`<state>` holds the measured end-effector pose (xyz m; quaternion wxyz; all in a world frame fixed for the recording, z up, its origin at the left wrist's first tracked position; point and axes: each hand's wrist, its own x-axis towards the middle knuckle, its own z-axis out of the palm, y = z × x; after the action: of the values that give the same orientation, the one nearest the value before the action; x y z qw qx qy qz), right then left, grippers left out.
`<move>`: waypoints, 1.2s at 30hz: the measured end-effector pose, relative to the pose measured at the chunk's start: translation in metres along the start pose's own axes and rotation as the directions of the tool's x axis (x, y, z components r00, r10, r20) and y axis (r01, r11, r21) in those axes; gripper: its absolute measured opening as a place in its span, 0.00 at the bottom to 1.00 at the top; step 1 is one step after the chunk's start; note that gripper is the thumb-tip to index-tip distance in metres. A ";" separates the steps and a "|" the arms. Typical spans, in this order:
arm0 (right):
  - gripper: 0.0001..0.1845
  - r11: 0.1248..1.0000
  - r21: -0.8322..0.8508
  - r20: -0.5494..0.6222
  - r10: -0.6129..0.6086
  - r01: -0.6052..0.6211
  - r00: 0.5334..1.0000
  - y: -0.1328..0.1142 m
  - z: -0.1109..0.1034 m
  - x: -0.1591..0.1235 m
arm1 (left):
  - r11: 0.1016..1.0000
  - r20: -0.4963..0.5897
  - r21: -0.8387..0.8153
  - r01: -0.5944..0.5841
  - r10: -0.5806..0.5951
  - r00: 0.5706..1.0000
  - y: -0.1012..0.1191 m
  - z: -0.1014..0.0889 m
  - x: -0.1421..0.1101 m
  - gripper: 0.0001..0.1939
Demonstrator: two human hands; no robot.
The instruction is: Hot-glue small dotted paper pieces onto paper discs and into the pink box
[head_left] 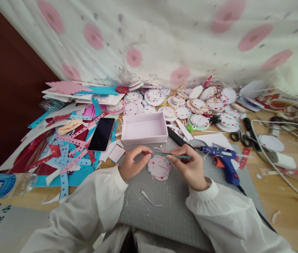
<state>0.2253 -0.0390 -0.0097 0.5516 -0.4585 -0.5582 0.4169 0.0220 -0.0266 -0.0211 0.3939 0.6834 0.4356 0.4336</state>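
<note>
My right hand (188,164) is closed round a pair of slim, teal-grey tweezers (182,156), whose tips point left. Thumb and fingers of my left hand (135,162) pinch together right at those tips; whatever lies between them is too small to make out. Just below both hands, a round white paper disc (159,168) edged with red and blue dots rests on the grey cutting mat (162,207). A thin curled white paper strip (151,199) lies nearer to me on the mat.
Behind my hands stands an open white box (145,128), with a phone (101,134) to its left. A blue glue gun (224,160) and scissors (240,138) lie right. Dotted paper strips (64,154) crowd the left; decorated discs (154,96) pile along the back.
</note>
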 end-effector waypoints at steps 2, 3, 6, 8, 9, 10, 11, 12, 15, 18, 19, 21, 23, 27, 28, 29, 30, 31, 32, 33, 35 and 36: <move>0.09 1.000 0.004 0.010 0.015 -0.015 1.000 0.001 0.000 -0.001 | 1.000 -0.014 0.012 -0.001 0.001 1.000 -0.001 0.000 0.000 0.06; 0.09 1.000 0.007 0.007 0.022 -0.022 1.000 0.001 -0.001 -0.001 | 1.000 -0.014 0.009 0.000 0.000 1.000 -0.001 0.001 0.000 0.06; 0.10 0.999 0.016 0.000 0.036 -0.036 0.999 0.001 -0.002 0.000 | 1.000 0.009 -0.024 0.005 -0.005 1.000 -0.001 0.000 0.000 0.07; 0.10 0.999 0.000 0.003 0.032 -0.032 0.999 0.001 -0.002 0.001 | 0.999 0.022 -0.042 0.019 -0.018 1.000 0.000 0.000 0.000 0.07; 0.09 1.000 -0.015 0.007 0.027 -0.027 1.000 0.000 -0.002 0.001 | 0.998 0.025 -0.046 0.031 -0.030 0.999 0.000 -0.001 0.000 0.08; 0.09 0.999 -0.028 0.011 0.020 -0.020 1.000 0.000 -0.002 0.002 | 0.998 0.024 -0.048 0.042 -0.041 0.999 0.000 -0.001 0.000 0.08; 0.09 0.999 -0.034 0.018 0.015 -0.015 1.000 0.000 -0.002 0.002 | 0.997 0.019 -0.050 0.053 -0.052 0.998 0.000 -0.001 0.000 0.08; 0.09 0.999 -0.032 0.029 0.013 -0.012 1.000 0.000 -0.002 0.002 | 0.997 0.013 -0.051 0.061 -0.061 0.998 0.000 -0.001 0.000 0.08; 0.09 1.000 0.003 0.056 0.015 -0.015 0.998 -0.001 -0.002 0.002 | 0.996 0.001 -0.054 0.072 -0.072 0.997 0.001 -0.001 0.001 0.09; 0.09 0.999 0.042 0.088 0.028 -0.032 0.996 -0.003 -0.002 0.003 | 0.993 0.018 -0.047 0.107 -0.107 0.994 0.003 -0.002 0.001 0.10; 0.09 0.998 0.049 0.104 0.033 -0.039 0.994 -0.003 -0.003 0.003 | 0.991 0.022 -0.044 0.124 -0.123 0.992 0.003 -0.002 0.001 0.10; 0.09 0.997 0.057 0.135 0.044 -0.052 0.990 -0.004 -0.004 0.004 | 0.988 0.030 -0.043 0.150 -0.149 0.988 0.004 -0.003 0.001 0.11; 0.10 0.996 0.058 0.150 0.059 -0.068 0.987 -0.004 -0.004 0.004 | 0.986 0.035 -0.057 0.155 -0.153 0.988 0.004 -0.004 0.001 0.11; 0.12 0.991 0.063 0.164 0.110 -0.121 0.980 -0.004 -0.005 0.004 | 0.990 0.036 -0.067 0.123 -0.120 0.992 0.003 -0.004 0.002 0.10; 0.12 0.989 0.064 0.166 0.118 -0.130 0.979 -0.004 -0.005 0.005 | 0.992 0.036 -0.063 0.112 -0.110 0.993 0.003 -0.004 0.002 0.10; 0.12 0.989 0.062 0.166 0.124 -0.136 0.978 -0.004 -0.006 0.005 | 0.993 0.035 -0.057 0.100 -0.098 0.995 0.003 -0.004 0.002 0.09; 0.12 0.988 0.059 0.161 0.130 -0.141 0.978 -0.004 -0.006 0.005 | 0.995 0.031 -0.048 0.085 -0.083 0.996 0.003 -0.004 0.002 0.09; 0.13 0.988 0.054 0.155 0.136 -0.146 0.979 -0.003 -0.006 0.005 | 0.997 0.023 -0.034 0.067 -0.066 0.998 0.003 -0.003 0.002 0.09; 0.13 0.987 0.050 0.147 0.142 -0.151 0.979 -0.003 -0.006 0.005 | 0.999 0.009 -0.015 0.047 -0.046 0.999 0.003 -0.003 0.002 0.09; 0.13 0.987 0.046 0.140 0.148 -0.155 0.979 -0.003 -0.006 0.004 | 1.000 -0.007 0.006 0.026 -0.026 1.000 0.004 -0.002 0.002 0.09; 0.13 0.988 0.034 0.128 0.148 -0.153 0.981 -0.003 -0.005 0.004 | 0.999 -0.030 0.044 -0.010 0.011 0.999 0.005 -0.001 0.002 0.08; 0.13 0.989 0.026 0.123 0.144 -0.148 0.982 -0.003 -0.005 0.003 | 0.998 -0.033 0.058 -0.020 0.022 0.999 0.005 -0.001 0.002 0.08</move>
<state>0.2305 -0.0366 -0.0056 0.4928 -0.4625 -0.5479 0.4929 0.0229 -0.0257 -0.0154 0.3623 0.6915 0.4473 0.4365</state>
